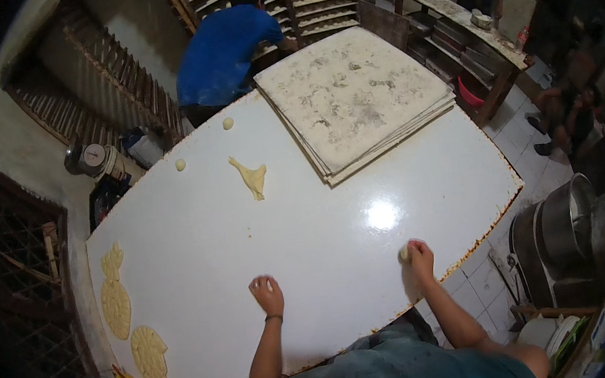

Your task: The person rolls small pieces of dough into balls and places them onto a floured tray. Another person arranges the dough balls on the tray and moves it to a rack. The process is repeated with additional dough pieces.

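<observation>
White tabletop spreads beneath a board stack at its one o'clock. The left hand curls loosely, contents unclear. Nearer the dough ball, the right hand touches it with bent fingers, whether gripping I cannot tell; the ball, roundish without clear long axis, lies at that hand's nine o'clock.

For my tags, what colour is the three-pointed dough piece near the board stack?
The dough piece is pale yellow, clearest in the head view.
</observation>
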Available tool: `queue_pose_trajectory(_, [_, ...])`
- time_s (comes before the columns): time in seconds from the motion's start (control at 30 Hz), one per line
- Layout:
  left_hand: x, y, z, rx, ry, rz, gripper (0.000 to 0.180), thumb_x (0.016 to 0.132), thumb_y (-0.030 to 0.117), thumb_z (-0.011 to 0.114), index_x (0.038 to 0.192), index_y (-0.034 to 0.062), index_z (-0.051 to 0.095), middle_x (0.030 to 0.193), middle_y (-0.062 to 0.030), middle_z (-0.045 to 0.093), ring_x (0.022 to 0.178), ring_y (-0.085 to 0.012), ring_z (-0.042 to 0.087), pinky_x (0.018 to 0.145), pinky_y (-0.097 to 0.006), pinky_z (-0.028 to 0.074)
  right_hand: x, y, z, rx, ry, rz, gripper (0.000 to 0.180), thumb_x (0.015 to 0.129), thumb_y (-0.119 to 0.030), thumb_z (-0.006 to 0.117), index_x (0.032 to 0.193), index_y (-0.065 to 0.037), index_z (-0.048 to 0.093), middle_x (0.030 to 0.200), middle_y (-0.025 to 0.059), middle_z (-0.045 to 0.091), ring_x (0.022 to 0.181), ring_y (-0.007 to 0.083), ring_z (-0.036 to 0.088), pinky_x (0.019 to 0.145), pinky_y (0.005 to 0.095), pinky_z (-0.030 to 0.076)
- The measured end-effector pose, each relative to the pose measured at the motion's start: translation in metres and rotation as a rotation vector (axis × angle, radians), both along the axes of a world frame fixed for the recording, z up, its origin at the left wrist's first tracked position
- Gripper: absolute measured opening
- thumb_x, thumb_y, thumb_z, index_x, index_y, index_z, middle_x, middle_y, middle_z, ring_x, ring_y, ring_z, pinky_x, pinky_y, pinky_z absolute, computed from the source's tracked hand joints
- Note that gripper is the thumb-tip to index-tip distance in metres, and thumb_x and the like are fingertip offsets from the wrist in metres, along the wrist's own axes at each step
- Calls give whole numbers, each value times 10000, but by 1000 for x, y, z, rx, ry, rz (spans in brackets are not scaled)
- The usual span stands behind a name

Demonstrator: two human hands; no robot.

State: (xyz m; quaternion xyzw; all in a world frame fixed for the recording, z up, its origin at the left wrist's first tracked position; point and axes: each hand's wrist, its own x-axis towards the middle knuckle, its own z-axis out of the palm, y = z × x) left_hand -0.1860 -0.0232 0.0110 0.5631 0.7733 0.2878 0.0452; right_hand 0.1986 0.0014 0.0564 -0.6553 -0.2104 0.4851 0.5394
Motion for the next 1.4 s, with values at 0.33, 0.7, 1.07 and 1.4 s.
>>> queue_pose_trajectory(0.33, [31, -4, -8, 6, 91, 379, 92, 856, 57, 601, 817, -24, 583, 901, -147, 574, 923, -327, 512, 818, -429, 444, 51, 255, 24, 331, 8, 417, 348, 898, -109, 510, 1222, 7, 558, 1043, 103, 624, 896, 207, 607, 809, 337, 510])
queue_pose_trajectory(0.7, [109, 5, -3, 471, -708, 912, 233, 942, 106, 548, 1148, -3, 540, 1168, -109, 543, 1055, -223, 523, 922, -354, 454, 38, 342, 29, 695, -1259, 681, 549, 785, -236, 730, 1258, -29, 544, 1420, 193, 415, 1233, 408, 423, 1019, 459, 372])
queue_pose_trajectory(1.07, [233, 304, 100, 201, -267, -296, 360, 822, 91, 690, 1149, -18, 587, 1235, -166, 553, 1105, -335, 554, 951, -366, 464, 100, 209, 18, 462, -721, 668, 285, 858, -82, 615, 1125, 13, 584, 1314, 207, 455, 1191, 359, 481, 986, 415, 414])
queue_pose_trajectory(1.4, [184, 193, 70, 189, -206, -168, 391, 889, 232, 638, 1227, 45, 574, 1326, -143, 506, 1298, -367, 399, 1077, -461, 329, 96, 162, 15, 359, -601, 562, 206, 888, -67, 589, 1087, -22, 623, 1216, 153, 555, 1094, 278, 563, 926, 365, 470])
